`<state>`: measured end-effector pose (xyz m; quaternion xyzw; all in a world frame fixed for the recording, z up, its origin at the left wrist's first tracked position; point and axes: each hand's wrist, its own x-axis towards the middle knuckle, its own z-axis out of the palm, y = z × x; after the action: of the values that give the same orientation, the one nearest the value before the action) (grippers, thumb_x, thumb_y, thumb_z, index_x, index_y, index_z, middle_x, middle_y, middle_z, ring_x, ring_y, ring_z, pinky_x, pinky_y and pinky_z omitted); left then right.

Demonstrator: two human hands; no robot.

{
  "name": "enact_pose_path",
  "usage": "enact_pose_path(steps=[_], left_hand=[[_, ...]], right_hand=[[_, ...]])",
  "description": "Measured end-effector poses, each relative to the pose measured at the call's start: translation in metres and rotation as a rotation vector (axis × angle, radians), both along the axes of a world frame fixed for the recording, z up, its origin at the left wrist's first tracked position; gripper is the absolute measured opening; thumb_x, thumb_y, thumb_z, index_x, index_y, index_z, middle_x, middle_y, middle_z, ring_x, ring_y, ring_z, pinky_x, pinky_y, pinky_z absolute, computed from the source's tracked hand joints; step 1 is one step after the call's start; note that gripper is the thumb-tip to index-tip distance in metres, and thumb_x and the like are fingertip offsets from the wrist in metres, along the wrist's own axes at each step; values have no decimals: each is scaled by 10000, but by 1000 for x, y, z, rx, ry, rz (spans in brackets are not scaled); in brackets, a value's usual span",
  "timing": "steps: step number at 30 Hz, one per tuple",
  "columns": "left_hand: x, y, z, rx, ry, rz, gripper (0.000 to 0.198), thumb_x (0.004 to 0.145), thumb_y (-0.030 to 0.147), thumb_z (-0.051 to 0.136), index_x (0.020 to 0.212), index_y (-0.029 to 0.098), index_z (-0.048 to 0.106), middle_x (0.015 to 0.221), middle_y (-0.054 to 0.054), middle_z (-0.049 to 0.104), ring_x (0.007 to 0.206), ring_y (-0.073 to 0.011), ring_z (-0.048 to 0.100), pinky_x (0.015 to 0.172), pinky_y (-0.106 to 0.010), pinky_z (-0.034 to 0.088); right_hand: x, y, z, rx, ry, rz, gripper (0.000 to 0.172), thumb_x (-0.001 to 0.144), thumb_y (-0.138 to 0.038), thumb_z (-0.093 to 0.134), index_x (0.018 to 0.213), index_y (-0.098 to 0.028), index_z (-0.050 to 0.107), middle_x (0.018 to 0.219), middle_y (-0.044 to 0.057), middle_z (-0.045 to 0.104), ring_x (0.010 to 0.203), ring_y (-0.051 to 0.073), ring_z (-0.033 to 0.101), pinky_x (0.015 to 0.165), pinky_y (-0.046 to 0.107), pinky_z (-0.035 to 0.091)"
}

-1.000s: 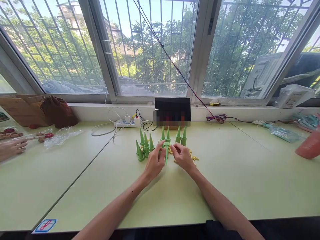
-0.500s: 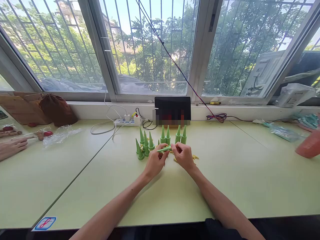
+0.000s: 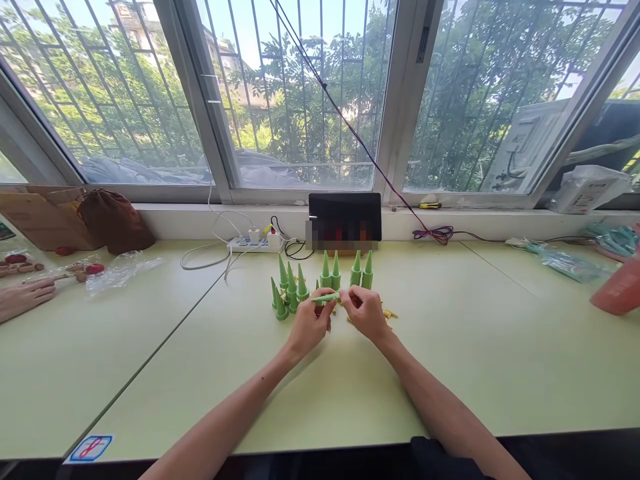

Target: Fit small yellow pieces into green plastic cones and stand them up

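My left hand (image 3: 311,327) and my right hand (image 3: 367,313) meet at the middle of the pale green table (image 3: 320,380). Between them lies a green cone (image 3: 325,298), held sideways with its tip pointing left. My left fingers pinch its body, and my right fingers are closed at its wide end. Behind my hands stand several upright green cones (image 3: 293,290), a group to the left and a row (image 3: 350,270) at the back. Small yellow pieces (image 3: 387,313) lie on the table beside my right hand.
A black device (image 3: 345,217) leans on the window sill, with a power strip (image 3: 255,245) and cables to its left. Another person's hand (image 3: 25,297) rests at the far left near a brown pouch (image 3: 115,220) and plastic bags. More bags and a red object (image 3: 620,287) lie at the right.
The held cone has turned from pointing down to lying sideways with its tip to the left. Both hands stayed in place, fingers shifting on it.
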<state>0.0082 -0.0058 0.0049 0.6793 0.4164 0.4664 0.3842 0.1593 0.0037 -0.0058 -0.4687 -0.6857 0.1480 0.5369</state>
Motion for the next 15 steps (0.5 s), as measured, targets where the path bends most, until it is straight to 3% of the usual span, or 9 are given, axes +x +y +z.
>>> enact_pose_path(steps=[6,11,15], left_hand=[[-1,5,-5,-43,-80,6,402,902,504,490,1069,149,580,442,82,468,315,-74,398,347,-190,319],[-1,7,-7,-52,-90,22,367,936,506,410,891,166,539,437,74,472,323,-78,417,357,-195,318],[-2,9,-10,-99,-100,4,367,939,511,397,757,195,441,422,73,481,322,-79,417,361,-195,320]], right_hand=[[1,0,-1,0,-75,82,313,927,-388,463,683,-195,499,576,-33,451,532,110,393,525,238,315],[1,-3,1,69,-175,138,164,914,-346,511,890,-201,585,698,-4,532,565,118,435,575,240,360],[-1,-4,0,140,-272,166,115,908,-257,502,831,-205,570,766,16,555,587,117,457,592,239,361]])
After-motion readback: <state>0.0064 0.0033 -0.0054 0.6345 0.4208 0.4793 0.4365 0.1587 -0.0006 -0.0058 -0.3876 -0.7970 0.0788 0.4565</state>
